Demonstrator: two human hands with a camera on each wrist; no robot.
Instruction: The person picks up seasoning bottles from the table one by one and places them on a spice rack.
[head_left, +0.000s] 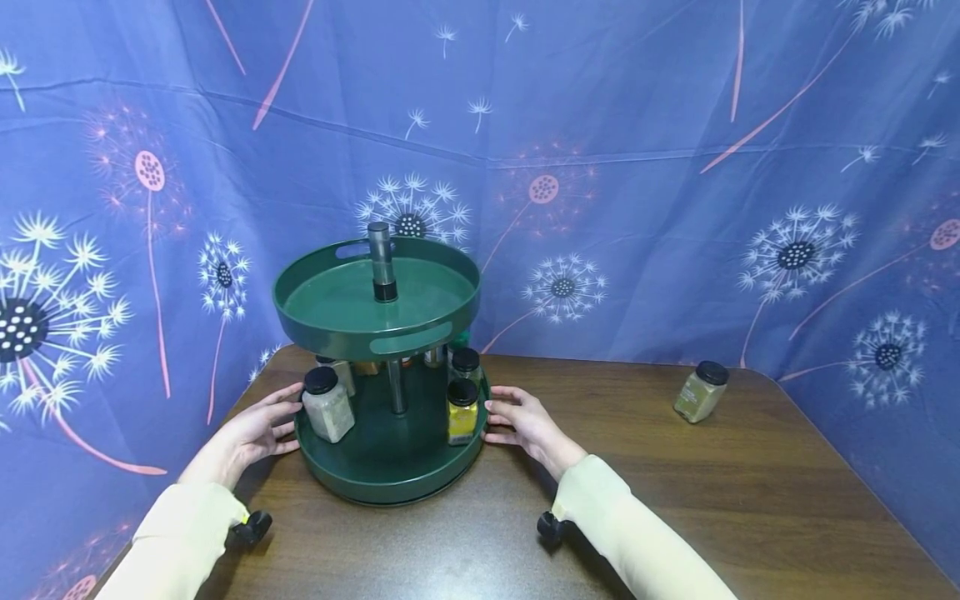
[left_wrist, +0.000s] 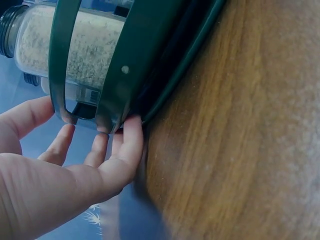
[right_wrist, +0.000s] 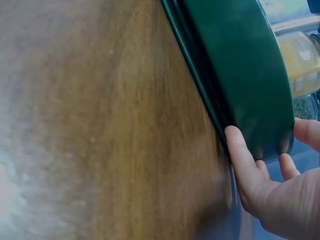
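A dark green two-tier turntable organizer (head_left: 390,475) stands on the wooden table, with a metal post through its middle. My left hand (head_left: 251,429) touches the outer wall of its lower tray on the left, fingertips beside a handle slot (left_wrist: 82,112). From the right, my right hand (head_left: 525,421) rests its fingertips on the same wall. On the lower tray, a spice jar of pale granules (head_left: 327,410) is near the left hand. A yellow-filled jar (head_left: 462,412) sits near the right hand, with another black-capped jar (head_left: 466,367) behind it. The upper tray (head_left: 412,287) holds no jars.
A black-capped jar of greenish seasoning (head_left: 701,392) stands apart at the table's right rear. More jars on the lower tray are partly hidden beneath the upper tray. A blue dandelion-print cloth (head_left: 630,200) hangs behind the wooden table (head_left: 600,392) and along both sides.
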